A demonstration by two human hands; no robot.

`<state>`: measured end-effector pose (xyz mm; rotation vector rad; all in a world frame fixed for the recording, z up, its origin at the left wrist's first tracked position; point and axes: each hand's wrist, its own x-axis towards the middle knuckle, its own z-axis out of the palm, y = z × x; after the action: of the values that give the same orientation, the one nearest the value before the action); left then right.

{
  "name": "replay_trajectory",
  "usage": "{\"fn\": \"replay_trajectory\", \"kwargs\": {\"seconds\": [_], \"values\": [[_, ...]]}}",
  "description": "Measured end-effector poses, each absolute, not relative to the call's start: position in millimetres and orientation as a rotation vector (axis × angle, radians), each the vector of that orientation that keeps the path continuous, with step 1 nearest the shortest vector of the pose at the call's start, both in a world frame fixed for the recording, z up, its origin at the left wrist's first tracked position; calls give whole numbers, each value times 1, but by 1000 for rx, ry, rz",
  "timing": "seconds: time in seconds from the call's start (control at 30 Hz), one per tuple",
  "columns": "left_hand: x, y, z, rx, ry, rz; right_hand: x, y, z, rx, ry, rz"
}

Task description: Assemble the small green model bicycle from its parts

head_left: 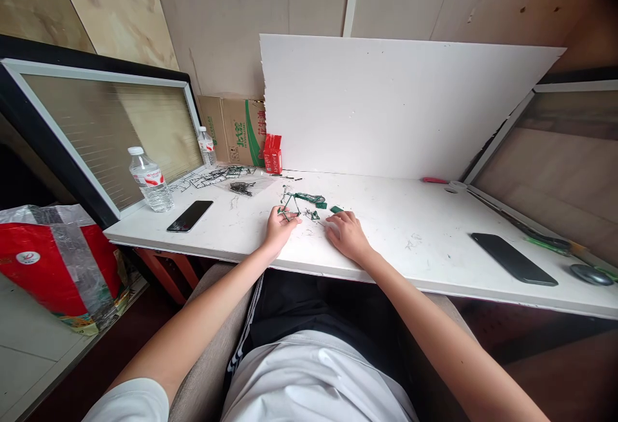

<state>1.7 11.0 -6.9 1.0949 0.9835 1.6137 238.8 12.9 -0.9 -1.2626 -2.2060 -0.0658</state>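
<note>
Near the table's front edge, my left hand (pixel 280 229) holds a thin green frame (pixel 295 204) with its fingers closed on the lower left part. My right hand (pixel 348 235) rests on the white table (pixel 405 216), fingers spread, its fingertips by a small green piece (pixel 337 209). Between my hands lies a little cluster of small green parts (pixel 312 215). Just behind the frame is a longer green piece (pixel 311 198) lying flat.
At the left are a phone (pixel 190 215), a water bottle (pixel 150 181), dark part frames (pixel 207 179) and a plastic bag of dark pieces (pixel 243 188). A red box (pixel 273 154) stands behind. A black phone (pixel 514 258) and a mouse (pixel 591 274) lie right.
</note>
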Motion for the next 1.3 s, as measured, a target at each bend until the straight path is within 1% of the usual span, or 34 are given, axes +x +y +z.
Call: {"fn": "replay_trajectory", "kwargs": {"seconds": [0.1, 0.23, 0.43, 0.83, 1.03, 1.3], "values": [[2, 10, -7, 1113, 971, 1599, 234, 3, 7, -1078, -2339, 28], [2, 11, -8, 1112, 943, 1602, 235, -5, 11, -977, -2395, 106], [2, 11, -8, 1127, 947, 1594, 235, -5, 12, -966, -2418, 179], [4, 9, -5, 1128, 990, 1573, 233, -4, 14, -946, -2244, 294], [5, 5, -1, 1137, 968, 1508, 234, -2, 13, -976, -2203, 410], [3, 9, -6, 1149, 955, 1486, 233, -3, 14, -973, -2216, 381]]}}
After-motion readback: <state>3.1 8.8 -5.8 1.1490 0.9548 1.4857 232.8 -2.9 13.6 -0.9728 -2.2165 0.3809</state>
